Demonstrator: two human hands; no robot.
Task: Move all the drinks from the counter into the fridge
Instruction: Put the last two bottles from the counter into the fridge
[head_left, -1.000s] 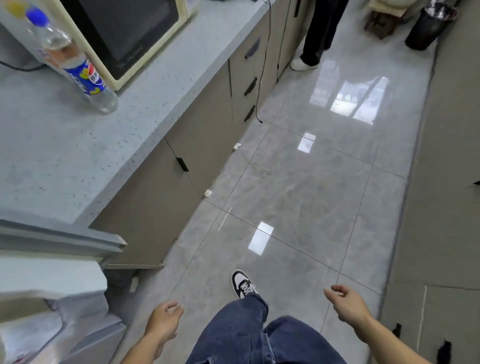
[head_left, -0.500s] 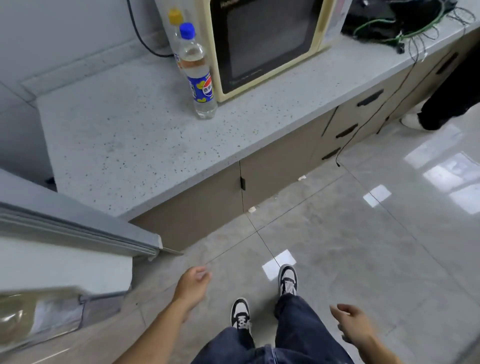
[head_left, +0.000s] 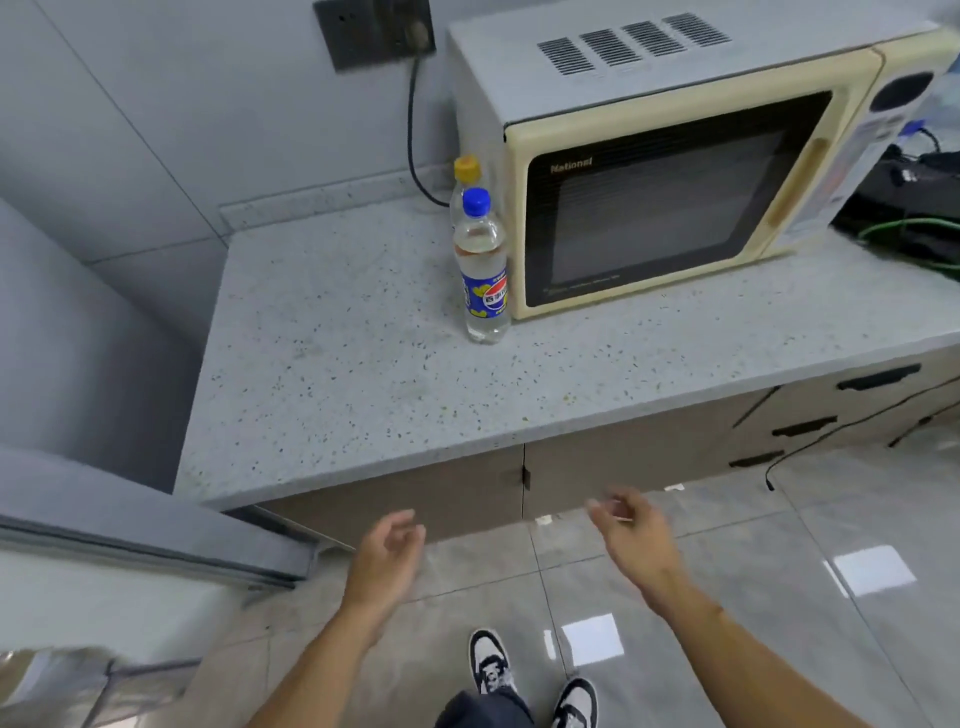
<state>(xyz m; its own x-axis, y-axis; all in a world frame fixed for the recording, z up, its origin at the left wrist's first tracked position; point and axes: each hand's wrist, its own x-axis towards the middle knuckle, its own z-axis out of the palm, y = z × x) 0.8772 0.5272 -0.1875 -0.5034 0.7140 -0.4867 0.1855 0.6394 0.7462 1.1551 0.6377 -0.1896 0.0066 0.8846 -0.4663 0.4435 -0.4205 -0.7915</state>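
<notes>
A clear bottle with a blue cap and a blue label stands upright on the speckled grey counter, just left of the microwave. Right behind it stands a second clear bottle with a yellow cap, mostly hidden. My left hand and my right hand hover below the counter's front edge, both empty with loosely bent fingers. The open fridge door juts in at the lower left; the fridge's inside is out of view.
A cream microwave fills the counter's right part, with dark cables beyond it. A cord hangs down the drawer fronts. Glossy floor tiles and my shoes lie below.
The view has turned from the floor to face the counter, which is now closer. Both hands have risen toward the counter's front edge and come closer together.
</notes>
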